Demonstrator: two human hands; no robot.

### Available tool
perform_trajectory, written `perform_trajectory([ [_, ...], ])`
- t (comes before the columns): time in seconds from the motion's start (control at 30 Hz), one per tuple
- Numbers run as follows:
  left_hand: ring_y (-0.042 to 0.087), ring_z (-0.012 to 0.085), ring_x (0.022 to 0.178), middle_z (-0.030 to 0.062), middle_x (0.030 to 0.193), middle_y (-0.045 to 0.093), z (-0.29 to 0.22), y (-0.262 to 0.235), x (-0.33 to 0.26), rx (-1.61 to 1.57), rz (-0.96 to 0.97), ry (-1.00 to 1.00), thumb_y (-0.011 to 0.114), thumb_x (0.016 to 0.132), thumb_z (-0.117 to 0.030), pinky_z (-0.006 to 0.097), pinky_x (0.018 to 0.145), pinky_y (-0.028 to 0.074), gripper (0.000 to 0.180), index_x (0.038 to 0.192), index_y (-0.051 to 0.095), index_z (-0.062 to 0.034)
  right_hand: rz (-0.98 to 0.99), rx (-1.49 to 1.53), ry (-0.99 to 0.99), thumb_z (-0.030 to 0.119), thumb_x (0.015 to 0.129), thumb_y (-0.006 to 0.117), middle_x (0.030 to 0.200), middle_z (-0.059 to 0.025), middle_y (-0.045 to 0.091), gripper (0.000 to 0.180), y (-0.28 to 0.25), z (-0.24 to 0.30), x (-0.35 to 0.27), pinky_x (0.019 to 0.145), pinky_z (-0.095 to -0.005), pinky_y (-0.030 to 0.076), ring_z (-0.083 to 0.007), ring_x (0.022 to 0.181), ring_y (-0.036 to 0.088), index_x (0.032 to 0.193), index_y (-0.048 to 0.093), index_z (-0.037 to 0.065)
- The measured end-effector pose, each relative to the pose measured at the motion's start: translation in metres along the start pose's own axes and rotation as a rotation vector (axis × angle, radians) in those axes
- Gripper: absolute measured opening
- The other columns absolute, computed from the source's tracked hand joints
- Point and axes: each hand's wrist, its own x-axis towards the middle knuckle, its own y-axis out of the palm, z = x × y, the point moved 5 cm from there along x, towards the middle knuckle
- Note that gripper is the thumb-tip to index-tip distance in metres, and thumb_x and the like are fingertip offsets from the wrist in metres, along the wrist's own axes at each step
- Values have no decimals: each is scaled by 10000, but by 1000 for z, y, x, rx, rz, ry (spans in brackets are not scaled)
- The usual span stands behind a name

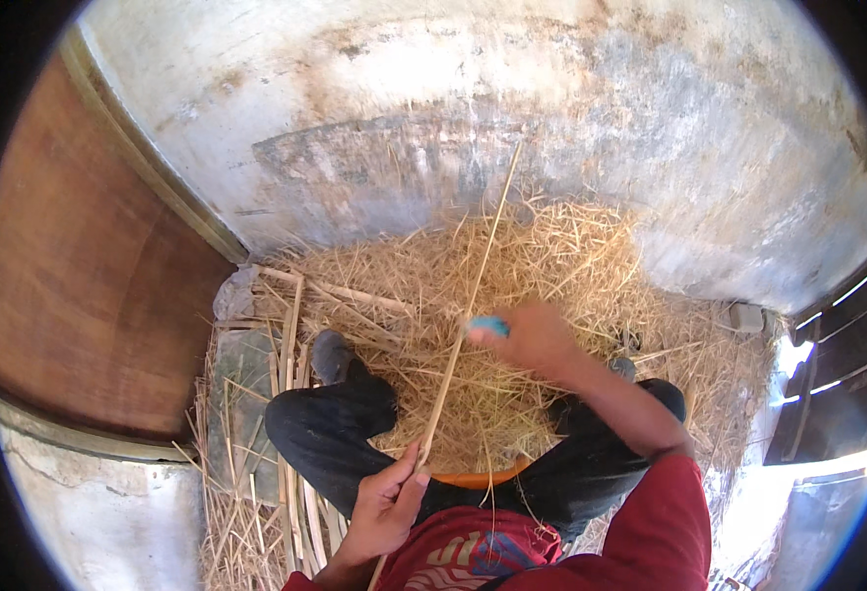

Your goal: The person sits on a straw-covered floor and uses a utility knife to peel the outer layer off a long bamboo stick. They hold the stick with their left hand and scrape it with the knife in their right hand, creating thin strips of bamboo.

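A long, thin pale strip of cane or bamboo slants from my lap up toward the wall. Near its lower end my left hand is closed round it, the thumb lying along the strip. My right hand, blurred by motion, is closed on a small tool with a teal handle. That tool meets or nearly meets the strip at about its middle. Its working end is too blurred to make out.
Curly pale shavings heap between my bent legs and the stained wall. Several longer strips lie beside my left leg, near a grey slab. A brown wooden door stands at left. An orange edge shows between my thighs.
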Motion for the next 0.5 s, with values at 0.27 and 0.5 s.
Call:
perform_trajectory([
  [0.27, 441, 13, 771, -31, 906, 536, 5, 2, -9, 71, 8, -2, 526, 915, -4, 146, 658, 371, 471, 1358, 380, 63, -9, 16, 114, 766, 774, 425, 590, -133, 609, 717, -5, -38, 30, 560, -439, 502, -298, 587, 644, 779, 687, 98],
  [0.5, 434, 5, 747, -53, 873, 518, 4, 1, -10, 145, -13, 18, 530, 912, -1, 142, 645, 360, 456, 1343, 397, 72, -1, -71, -31, 746, 841, 320, 566, -78, 601, 744, 11, -9, 7, 559, -397, 516, -261, 569, 637, 869, 696, 105],
])
